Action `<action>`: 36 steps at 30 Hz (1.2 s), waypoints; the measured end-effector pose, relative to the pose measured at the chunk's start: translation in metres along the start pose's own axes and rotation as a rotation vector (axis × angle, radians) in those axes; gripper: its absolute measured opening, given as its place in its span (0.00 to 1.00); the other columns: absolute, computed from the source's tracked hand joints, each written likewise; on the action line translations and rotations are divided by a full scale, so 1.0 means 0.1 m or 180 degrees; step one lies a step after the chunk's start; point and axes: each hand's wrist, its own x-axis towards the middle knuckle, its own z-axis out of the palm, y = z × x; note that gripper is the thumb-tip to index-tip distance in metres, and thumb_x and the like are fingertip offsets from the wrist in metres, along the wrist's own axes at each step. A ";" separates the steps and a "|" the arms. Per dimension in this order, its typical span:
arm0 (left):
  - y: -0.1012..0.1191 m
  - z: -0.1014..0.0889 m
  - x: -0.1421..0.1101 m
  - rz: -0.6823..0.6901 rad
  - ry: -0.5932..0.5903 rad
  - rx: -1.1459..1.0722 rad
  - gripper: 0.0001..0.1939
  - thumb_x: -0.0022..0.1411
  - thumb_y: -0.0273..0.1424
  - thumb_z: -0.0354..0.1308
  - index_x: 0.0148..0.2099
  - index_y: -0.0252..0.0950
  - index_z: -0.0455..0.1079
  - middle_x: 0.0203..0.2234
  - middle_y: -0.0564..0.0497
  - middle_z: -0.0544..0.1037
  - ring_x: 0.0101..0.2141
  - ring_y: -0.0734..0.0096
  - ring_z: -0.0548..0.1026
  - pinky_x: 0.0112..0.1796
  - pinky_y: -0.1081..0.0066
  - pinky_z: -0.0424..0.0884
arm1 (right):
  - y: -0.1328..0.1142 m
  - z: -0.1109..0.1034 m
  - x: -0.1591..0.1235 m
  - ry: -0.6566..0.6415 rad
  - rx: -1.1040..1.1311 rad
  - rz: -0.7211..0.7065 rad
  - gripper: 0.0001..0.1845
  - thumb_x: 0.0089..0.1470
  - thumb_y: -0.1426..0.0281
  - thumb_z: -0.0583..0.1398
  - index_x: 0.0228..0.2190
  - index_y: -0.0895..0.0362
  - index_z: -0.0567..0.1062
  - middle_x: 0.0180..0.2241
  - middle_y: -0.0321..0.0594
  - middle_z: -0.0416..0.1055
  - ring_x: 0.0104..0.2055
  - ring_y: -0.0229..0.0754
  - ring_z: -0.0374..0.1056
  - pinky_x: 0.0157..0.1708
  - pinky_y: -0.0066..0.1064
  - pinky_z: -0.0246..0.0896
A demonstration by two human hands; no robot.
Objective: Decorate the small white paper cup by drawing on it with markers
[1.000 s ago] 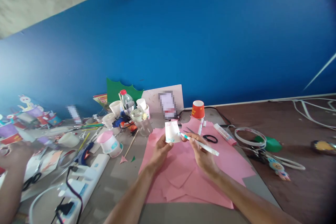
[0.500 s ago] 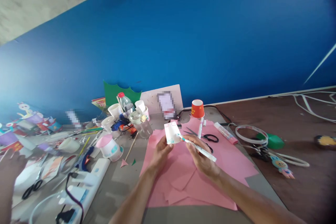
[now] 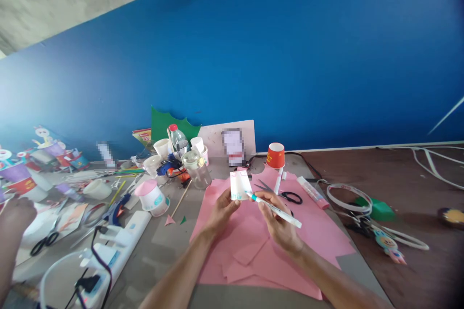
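Note:
A white paper cup (image 3: 239, 184) with pink outlines at its upper end and teal marks low on its side is held in my left hand (image 3: 222, 212), fingers closed around its lower left. My right hand (image 3: 278, 224) grips a white marker (image 3: 281, 212) with a teal front end. The marker's tip points at the cup's lower right side; whether it touches I cannot tell. Beneath both hands lie sheets of pink paper (image 3: 261, 260). Black-handled scissors (image 3: 291, 197), another pen (image 3: 279, 181) and a glue stick (image 3: 312, 192) rest just beyond my right hand.
A red paper cup (image 3: 276, 155) stands behind the pink paper. To the left are a glass jar (image 3: 196, 169), a pink-topped cup (image 3: 152, 197) and a power strip (image 3: 123, 246) with cables. Another person's hand (image 3: 18, 219) is at the far left. A lanyard (image 3: 350, 198) lies right.
The view has shifted slightly, moving the scene within the frame. My hands keep their hold on the cup and marker. The other person's hand at the left has changed pose.

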 end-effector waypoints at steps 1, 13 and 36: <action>-0.01 0.00 0.00 -0.0005 0.0006 0.0007 0.29 0.59 0.49 0.60 0.57 0.37 0.71 0.51 0.44 0.76 0.50 0.50 0.72 0.51 0.59 0.67 | 0.00 0.00 0.00 -0.0044 -0.0007 -0.0002 0.12 0.63 0.61 0.56 0.39 0.54 0.75 0.33 0.42 0.77 0.33 0.44 0.74 0.33 0.33 0.71; -0.01 -0.01 -0.01 -0.0049 0.0053 0.0083 0.29 0.60 0.49 0.59 0.58 0.38 0.70 0.51 0.45 0.76 0.51 0.48 0.71 0.51 0.59 0.67 | 0.07 -0.01 0.01 0.0035 -0.0029 -0.0117 0.10 0.61 0.62 0.57 0.36 0.53 0.76 0.32 0.41 0.78 0.32 0.44 0.75 0.29 0.32 0.71; 0.08 0.01 -0.03 -0.0089 -0.0063 -0.0120 0.32 0.59 0.49 0.60 0.60 0.38 0.68 0.56 0.43 0.73 0.55 0.48 0.69 0.55 0.58 0.65 | 0.12 -0.03 -0.02 0.0098 -0.0156 -0.0375 0.07 0.61 0.67 0.58 0.38 0.53 0.76 0.33 0.40 0.77 0.34 0.42 0.75 0.33 0.30 0.72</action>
